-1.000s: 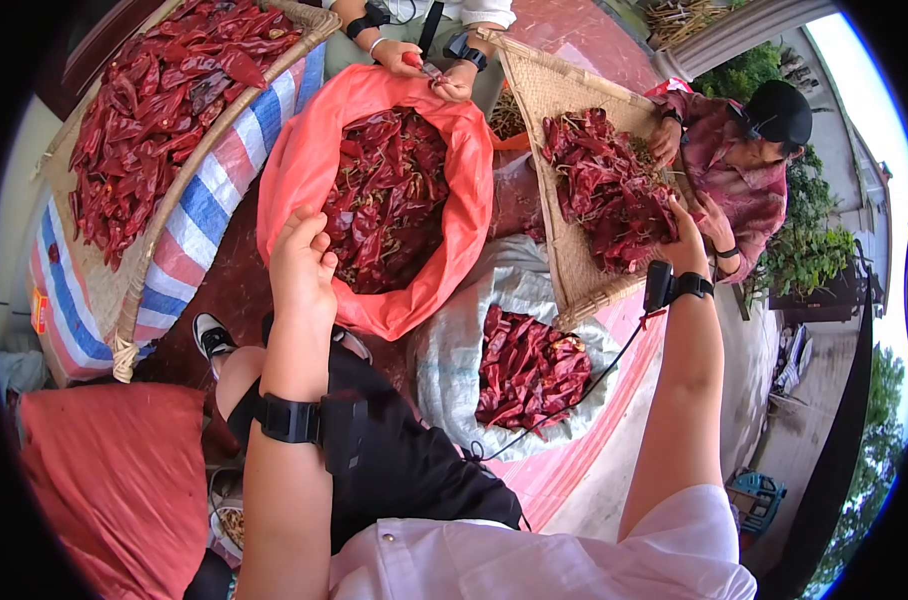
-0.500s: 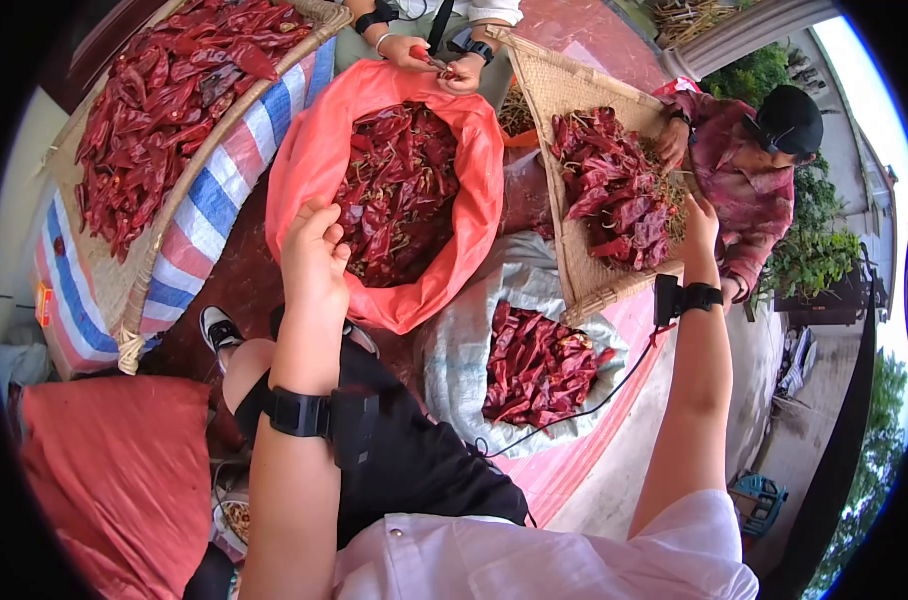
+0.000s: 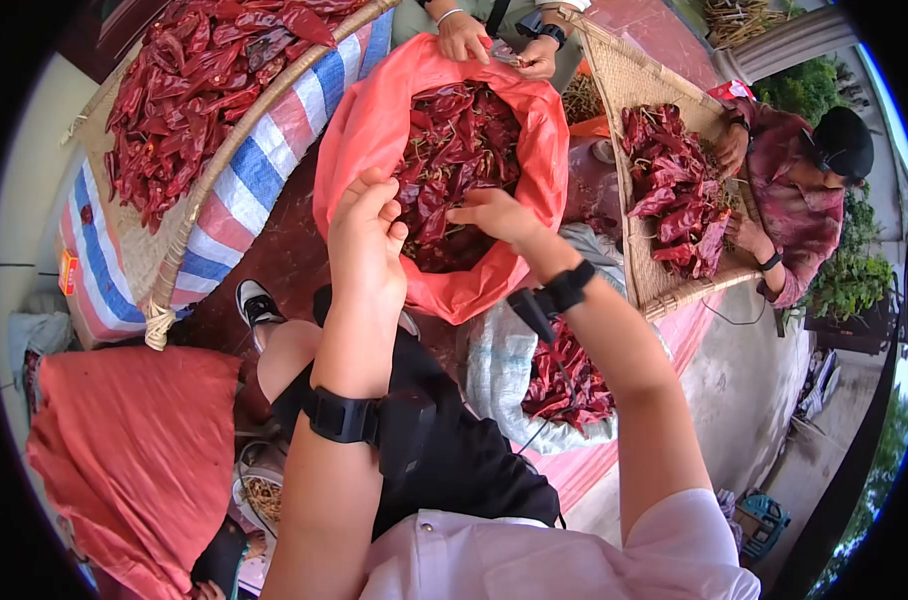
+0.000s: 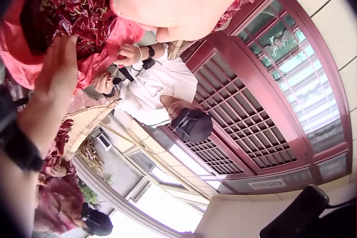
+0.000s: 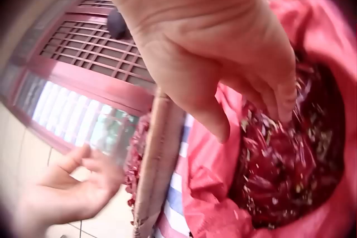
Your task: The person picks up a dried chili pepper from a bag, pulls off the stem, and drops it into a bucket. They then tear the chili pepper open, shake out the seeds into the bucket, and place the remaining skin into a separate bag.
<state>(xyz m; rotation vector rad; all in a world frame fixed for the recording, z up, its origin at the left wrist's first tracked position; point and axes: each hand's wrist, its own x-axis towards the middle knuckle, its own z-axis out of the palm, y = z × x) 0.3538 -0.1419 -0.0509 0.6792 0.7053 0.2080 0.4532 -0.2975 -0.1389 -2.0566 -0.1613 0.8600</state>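
My right hand reaches over the dried red chillies in the red sack. In the right wrist view the right hand has its thumb apart from bent, relaxed fingers that point down at the chillies; no held thing shows. Palm up beside the sack's near left rim is my left hand, fingers loosely curled and empty. The left wrist view shows the left hand partly, at the top. Whether the right fingertips touch chillies, I cannot tell.
A woven tray of chillies stands right, with a person in a dark cap handling them. Below it is a pale sack of chillies. Another person's hands are at the red sack's far rim. A large chilli tray lies left.
My right hand has moved left from the woven tray to over the red sack. The left hand stays loosely curled. The surroundings have shifted right in the head view.
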